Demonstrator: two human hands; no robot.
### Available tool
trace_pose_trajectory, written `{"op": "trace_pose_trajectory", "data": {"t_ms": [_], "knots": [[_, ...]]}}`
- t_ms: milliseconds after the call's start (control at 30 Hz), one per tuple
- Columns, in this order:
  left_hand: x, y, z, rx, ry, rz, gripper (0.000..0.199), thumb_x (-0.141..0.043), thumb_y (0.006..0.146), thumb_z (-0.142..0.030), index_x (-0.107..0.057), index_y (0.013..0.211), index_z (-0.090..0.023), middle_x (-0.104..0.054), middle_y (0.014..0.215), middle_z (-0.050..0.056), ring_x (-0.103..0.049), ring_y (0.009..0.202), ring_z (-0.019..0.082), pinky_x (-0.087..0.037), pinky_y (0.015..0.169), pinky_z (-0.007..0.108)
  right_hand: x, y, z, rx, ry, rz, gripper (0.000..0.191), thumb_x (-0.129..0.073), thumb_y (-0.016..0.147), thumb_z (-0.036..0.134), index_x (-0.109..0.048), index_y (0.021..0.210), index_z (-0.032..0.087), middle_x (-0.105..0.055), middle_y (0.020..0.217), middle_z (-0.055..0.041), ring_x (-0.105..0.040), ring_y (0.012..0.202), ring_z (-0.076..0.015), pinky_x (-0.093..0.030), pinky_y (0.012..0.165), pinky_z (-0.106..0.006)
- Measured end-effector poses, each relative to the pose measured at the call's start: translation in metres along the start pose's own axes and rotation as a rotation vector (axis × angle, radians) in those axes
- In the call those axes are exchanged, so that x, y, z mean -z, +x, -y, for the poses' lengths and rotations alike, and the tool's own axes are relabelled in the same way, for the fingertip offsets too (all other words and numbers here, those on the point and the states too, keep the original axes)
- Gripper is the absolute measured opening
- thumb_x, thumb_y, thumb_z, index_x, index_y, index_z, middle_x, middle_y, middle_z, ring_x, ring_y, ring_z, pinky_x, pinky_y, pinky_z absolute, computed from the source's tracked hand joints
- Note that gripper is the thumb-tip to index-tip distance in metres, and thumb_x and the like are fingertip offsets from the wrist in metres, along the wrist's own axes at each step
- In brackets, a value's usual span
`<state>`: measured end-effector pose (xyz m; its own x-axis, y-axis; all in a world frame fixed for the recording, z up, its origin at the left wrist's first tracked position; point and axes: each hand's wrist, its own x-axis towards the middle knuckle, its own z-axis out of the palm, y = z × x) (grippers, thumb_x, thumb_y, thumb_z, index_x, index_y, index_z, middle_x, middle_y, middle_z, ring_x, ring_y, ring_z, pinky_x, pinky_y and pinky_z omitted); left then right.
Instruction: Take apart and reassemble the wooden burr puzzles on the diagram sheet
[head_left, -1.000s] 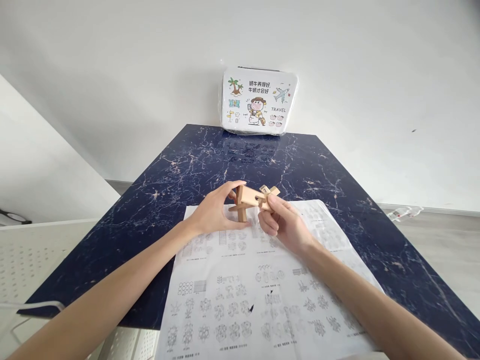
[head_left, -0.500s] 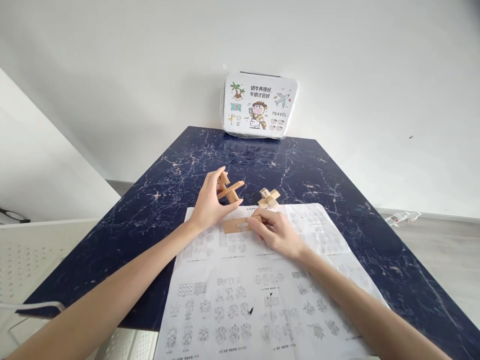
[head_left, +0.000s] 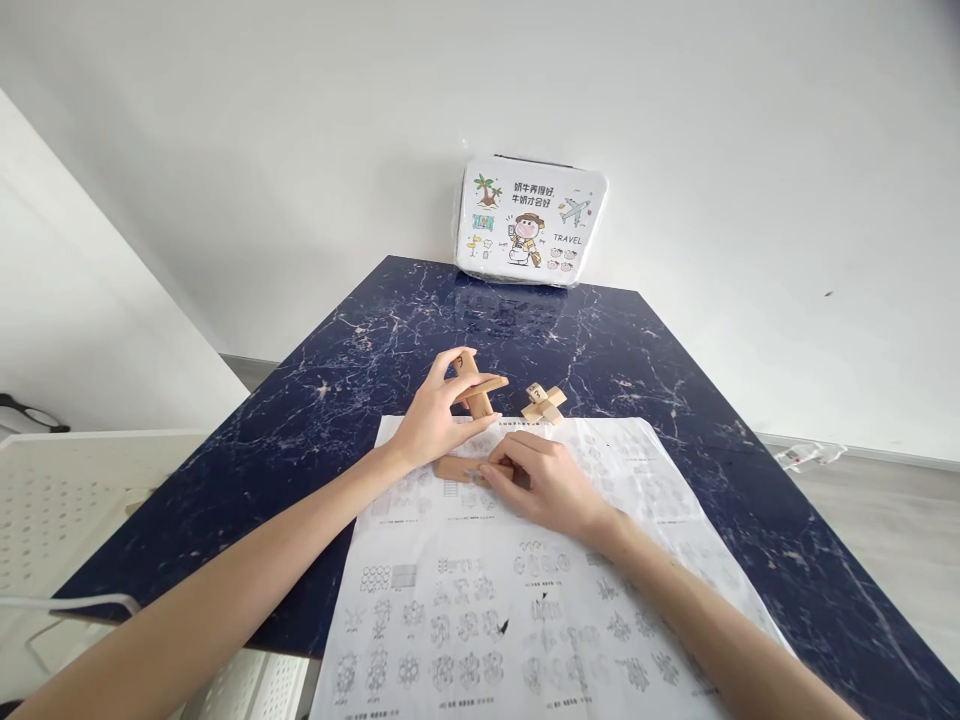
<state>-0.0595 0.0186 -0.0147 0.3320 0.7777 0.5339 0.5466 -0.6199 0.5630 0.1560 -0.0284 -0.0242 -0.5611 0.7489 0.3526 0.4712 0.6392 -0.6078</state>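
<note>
Crossed wooden pieces (head_left: 481,388) are gripped in the left hand (head_left: 439,412), by the far edge of a printed paper sheet (head_left: 480,540). The longer piece is spanned between the thumb at its near end and the fingers at its far end, so the hand is kept partly open in a wide curve; the shorter-looking piece is set across it, with one end pointed to the right. Whether the table is touched by them cannot be told. In the right hand (head_left: 551,485), which is curled nearly closed, the right part of a wooden bar (head_left: 455,467) is pinched between thumb and fingers. The bar is held low over the far part of the sheet, nearer than the crossed pieces; its left end is uncovered, while its right end is hidden by the fingers. Just beyond the sheet, to the right of the crossed pieces and apart from them, a small wooden cluster (head_left: 543,403) is set on the dark blue table (head_left: 337,370); one of its blocks is marked with a 3. At the table's far side, a white box (head_left: 532,220) decorated with cartoons is stood by the wall (head_left: 300,130).
</note>
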Motion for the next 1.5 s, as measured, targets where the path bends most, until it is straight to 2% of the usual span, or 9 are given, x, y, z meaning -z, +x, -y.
{"op": "trace_pose_trajectory", "data": {"t_ms": [200,333,433,533,733,1067,1233,1367,1500], "knots": [[0.001,0.001,0.001,-0.040,-0.029,0.056,0.040,-0.074,0.097,-0.044,-0.069,0.134,-0.032,-0.038,0.158,0.010,-0.044,0.149,0.036,-0.055,0.113,0.054,0.000,0.000,-0.001,-0.081,0.054,-0.116,0.013,-0.055,0.104,0.034,-0.062,0.104,0.024,-0.065,0.088,-0.0043,-0.056,0.070,-0.0170,-0.044,0.064,-0.034],[0.000,0.001,0.002,-0.077,-0.019,0.105,0.038,-0.074,0.097,-0.040,-0.069,0.135,-0.035,-0.034,0.165,0.008,-0.038,0.154,0.036,-0.047,0.120,0.061,0.001,0.001,-0.003,-0.200,0.186,-0.295,0.025,-0.056,0.104,0.036,-0.050,0.125,0.024,-0.065,0.094,-0.0036,-0.059,0.070,-0.0169,-0.047,0.063,-0.034],[-0.001,0.000,0.002,-0.095,-0.044,0.171,0.037,-0.075,0.097,-0.039,-0.069,0.133,-0.035,-0.031,0.169,0.006,-0.044,0.151,0.035,-0.047,0.119,0.060,0.000,0.002,-0.004,-0.197,0.224,-0.347,0.031,-0.055,0.104,0.034,-0.045,0.131,0.025,-0.063,0.102,-0.0041,-0.061,0.069,-0.0158,-0.048,0.061,-0.033],[-0.001,0.000,0.003,-0.103,-0.066,0.220,0.039,-0.076,0.095,-0.037,-0.069,0.134,-0.034,-0.031,0.170,0.007,-0.049,0.148,0.034,-0.048,0.119,0.058,0.000,0.002,-0.005,-0.199,0.220,-0.327,0.027,-0.055,0.104,0.037,-0.050,0.128,0.025,-0.064,0.103,-0.0048,-0.062,0.070,-0.0158,-0.049,0.061,-0.032],[-0.001,-0.001,0.002,-0.105,-0.087,0.208,0.032,-0.072,0.098,-0.041,-0.073,0.129,-0.031,-0.029,0.174,0.006,-0.048,0.150,0.037,-0.047,0.120,0.060,0.000,0.002,-0.011,-0.217,0.206,-0.321,0.023,-0.056,0.106,0.042,-0.059,0.120,0.024,-0.069,0.110,-0.0077,-0.065,0.072,-0.0156,-0.053,0.064,-0.033],[0.002,0.000,-0.001,-0.122,-0.149,0.253,0.036,-0.075,0.097,-0.042,-0.074,0.132,-0.033,-0.031,0.174,0.006,-0.045,0.153,0.036,-0.047,0.120,0.057,0.003,0.003,-0.011,-0.252,0.289,-0.309,0.021,-0.060,0.104,0.043,-0.060,0.110,0.023,-0.070,0.109,-0.0055,-0.071,0.067,-0.0147,-0.053,0.062,-0.032],[0.005,0.002,-0.004,-0.136,-0.192,0.287,0.030,-0.072,0.099,-0.036,-0.076,0.129,-0.032,-0.050,0.164,0.006,-0.052,0.149,0.034,-0.054,0.115,0.054,0.004,0.002,-0.010,-0.253,0.295,-0.301,0.021,-0.060,0.104,0.044,-0.060,0.104,0.023,-0.070,0.105,-0.0049,-0.069,0.064,-0.0140,-0.051,0.060,-0.032],[0.005,0.004,-0.005,-0.104,-0.238,0.310,0.033,-0.075,0.097,-0.034,-0.075,0.130,-0.033,-0.064,0.151,0.005,-0.071,0.127,0.028,-0.061,0.107,0.046,0.003,0.002,-0.012,-0.253,0.301,-0.298,0.020,-0.061,0.103,0.043,-0.061,0.104,0.023,-0.070,0.106,-0.0053,-0.067,0.063,-0.0135,-0.050,0.059,-0.032],[0.006,0.003,-0.006,-0.064,-0.254,0.313,0.038,-0.078,0.094,-0.037,-0.075,0.132,-0.034,-0.073,0.138,0.004,-0.075,0.120,0.027,-0.062,0.105,0.045,0.003,0.002,-0.011,-0.250,0.298,-0.292,0.020,-0.061,0.104,0.044,-0.061,0.103,0.024,-0.070,0.105,-0.0056,-0.068,0.063,-0.0143,-0.049,0.059,-0.032]]}}
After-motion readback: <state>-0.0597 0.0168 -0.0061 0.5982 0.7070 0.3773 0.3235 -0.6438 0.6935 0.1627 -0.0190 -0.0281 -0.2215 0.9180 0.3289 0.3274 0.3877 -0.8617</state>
